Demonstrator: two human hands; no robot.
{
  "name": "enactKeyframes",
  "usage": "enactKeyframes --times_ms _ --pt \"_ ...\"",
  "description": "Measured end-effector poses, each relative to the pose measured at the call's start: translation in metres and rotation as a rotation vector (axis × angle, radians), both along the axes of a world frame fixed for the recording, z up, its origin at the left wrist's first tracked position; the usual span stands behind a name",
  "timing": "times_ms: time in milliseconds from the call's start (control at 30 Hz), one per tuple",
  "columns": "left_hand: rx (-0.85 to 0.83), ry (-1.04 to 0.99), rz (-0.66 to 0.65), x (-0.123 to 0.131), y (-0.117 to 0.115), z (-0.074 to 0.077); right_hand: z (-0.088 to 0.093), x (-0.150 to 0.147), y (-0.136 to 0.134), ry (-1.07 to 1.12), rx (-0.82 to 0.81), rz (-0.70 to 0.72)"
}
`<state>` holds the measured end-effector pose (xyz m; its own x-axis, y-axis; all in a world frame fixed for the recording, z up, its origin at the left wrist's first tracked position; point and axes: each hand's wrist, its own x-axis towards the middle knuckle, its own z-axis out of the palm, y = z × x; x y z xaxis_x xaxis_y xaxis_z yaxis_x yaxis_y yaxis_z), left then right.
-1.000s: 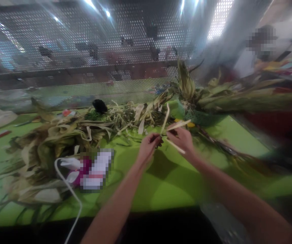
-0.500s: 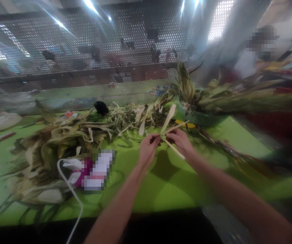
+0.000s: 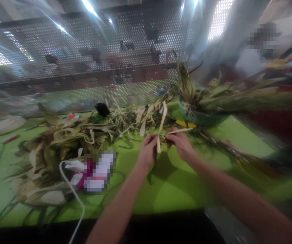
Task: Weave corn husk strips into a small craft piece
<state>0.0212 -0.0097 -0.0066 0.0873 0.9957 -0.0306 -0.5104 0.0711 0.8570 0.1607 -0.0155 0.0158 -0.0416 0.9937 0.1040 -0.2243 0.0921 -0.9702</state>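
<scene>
My left hand (image 3: 147, 149) and my right hand (image 3: 181, 143) meet above the green table (image 3: 176, 189), both pinched on crossed pale husk strips (image 3: 162, 126). One strip stands up and hangs down between the hands. Another strip points right over my right hand's knuckles. The fingers of both hands are closed around where the strips cross.
A long heap of dried corn husks (image 3: 67, 139) lies along the table's back and left. A green basket (image 3: 202, 118) with leafy cobs stands at the right, a yellow-handled tool (image 3: 185, 124) beside it. A white cable (image 3: 72, 196) runs off the front edge. A perforated screen (image 3: 110, 57) backs the table.
The strips have turned in my hands: the long one now stands nearly upright, its lower end hanging between the hands. Both hands moved slightly closer together.
</scene>
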Motion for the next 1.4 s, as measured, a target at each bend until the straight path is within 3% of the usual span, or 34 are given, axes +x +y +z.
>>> enactKeyframes --times_ms 233,500,833,1067,1267,1400 --pt "-0.006 -0.044 -0.076 -0.004 0.0 0.001 0.0 0.0 0.0 0.088 -0.098 0.064" --pt "0.0 0.01 -0.112 -0.006 -0.003 0.005 0.01 0.003 -0.003 0.048 0.053 -0.032" --pt "0.133 0.322 -0.085 -0.009 -0.002 0.003 0.011 0.006 -0.01 -0.411 0.354 -0.213" --pt "0.214 0.494 -0.163 -0.01 -0.003 0.003 0.012 0.013 -0.005 -0.672 0.482 -0.209" --pt "0.21 0.455 -0.243 -0.01 -0.005 0.002 0.01 0.015 0.0 -0.704 0.408 -0.12" --pt "0.122 0.279 -0.237 -0.007 -0.004 -0.001 0.011 0.015 -0.001 -0.668 0.403 -0.081"
